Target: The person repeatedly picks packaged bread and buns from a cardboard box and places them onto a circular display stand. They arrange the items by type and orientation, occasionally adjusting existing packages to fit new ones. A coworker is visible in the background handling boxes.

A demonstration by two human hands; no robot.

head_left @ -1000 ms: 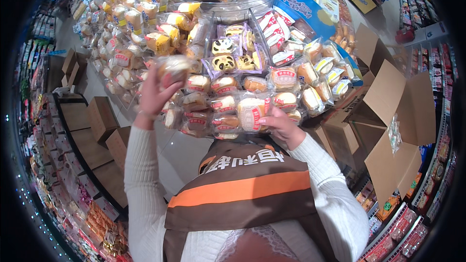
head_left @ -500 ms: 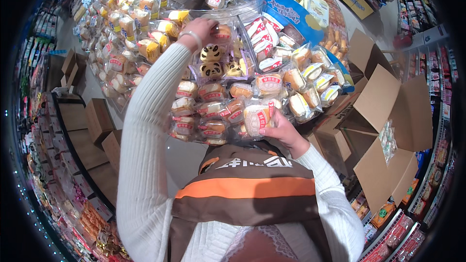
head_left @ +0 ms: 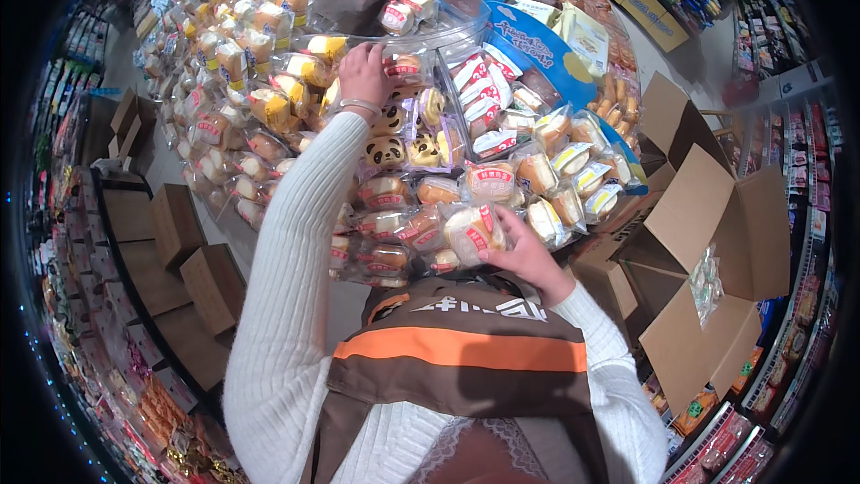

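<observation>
A: Right hand [head_left: 528, 262]?

B: Fingers clamped on the right edge of a bagged bun [head_left: 470, 235], thumb on top. Red-and-white label faces up.

A: Where is that bun?

B: Near edge of the blue-walled display [head_left: 582, 92], just ahead of the brown apron [head_left: 394, 385]. More bagged buns lie close beside it, to the left and beyond.

A: Left hand [head_left: 365, 79]?

B: Reaches farther out over the display, back of the hand up, band [head_left: 361, 108] at the wrist. Fingertips are at a red-labelled far bun [head_left: 406, 69]. Undersides hidden; cannot tell whether they grip it.

A: Around that hand?

B: Panda packs [head_left: 385, 152] on the near side of the far bun. Yellow-marked buns [head_left: 271, 108] to the left. Red-and-white packs [head_left: 484, 90] to the right, past a dark divider [head_left: 455, 97].

A: Outside the display?

B: Open carton [head_left: 699, 206] at right, flaps spread, clear packs [head_left: 706, 287] inside.
</observation>
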